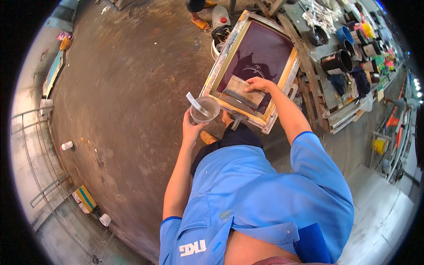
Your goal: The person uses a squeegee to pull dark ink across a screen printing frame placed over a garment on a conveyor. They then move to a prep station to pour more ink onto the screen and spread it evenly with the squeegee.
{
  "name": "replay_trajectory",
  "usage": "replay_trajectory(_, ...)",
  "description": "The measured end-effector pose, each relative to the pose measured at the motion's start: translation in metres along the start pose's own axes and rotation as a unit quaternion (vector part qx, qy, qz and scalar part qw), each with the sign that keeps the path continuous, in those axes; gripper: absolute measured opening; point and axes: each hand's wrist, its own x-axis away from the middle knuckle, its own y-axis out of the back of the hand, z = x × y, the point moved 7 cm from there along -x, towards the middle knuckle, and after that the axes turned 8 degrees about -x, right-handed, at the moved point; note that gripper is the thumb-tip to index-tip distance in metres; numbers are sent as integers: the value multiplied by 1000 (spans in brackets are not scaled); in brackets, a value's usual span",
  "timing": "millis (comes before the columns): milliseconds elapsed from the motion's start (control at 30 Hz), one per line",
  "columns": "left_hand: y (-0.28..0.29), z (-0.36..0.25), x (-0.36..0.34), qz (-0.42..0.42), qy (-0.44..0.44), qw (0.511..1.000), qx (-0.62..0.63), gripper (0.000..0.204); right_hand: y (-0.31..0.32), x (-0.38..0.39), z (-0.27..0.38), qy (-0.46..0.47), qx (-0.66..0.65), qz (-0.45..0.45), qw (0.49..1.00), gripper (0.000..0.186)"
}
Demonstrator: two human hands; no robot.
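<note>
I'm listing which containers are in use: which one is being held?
The translucent plastic cup, gripped by the left hand. By contrast, the blue tub and the black tubs around it stand on the bench at right, untouched.

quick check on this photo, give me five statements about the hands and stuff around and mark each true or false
1. The left hand holds a clear plastic cup. True.
2. The right hand grips a wooden squeegee over the screen frame. True.
3. The white strip lies on the floor. False: it leans in the cup, one end above the rim.
4. The blue tub stands left of the screen frame. False: it is to the right.
5. A red-capped jug is left of the screen frame. True.
</note>
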Motion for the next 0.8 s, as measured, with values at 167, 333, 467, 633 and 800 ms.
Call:
replay_trajectory(167,-23,6,-39,3,-76,990,-119,90,5,66,37,38,-146,-5,989,54)
replay_trajectory(333,-82,-9,-71,50,-160,955,-243,88,0,182,109,209,-162,-134,955,48)
replay_trajectory(467,-145,-29,-72,202,-67,974,-73,86,-42,296,154,364,-114,-343,858,48)
replay_trajectory(633,-174,-103,-46,235,-113,965,39,89,-90,369,147,482,-16,-497,721,49)
replay_trajectory(800,-177,-167,-16,239,-165,944,154,85,-116,391,149,569,-13,-513,642,55)
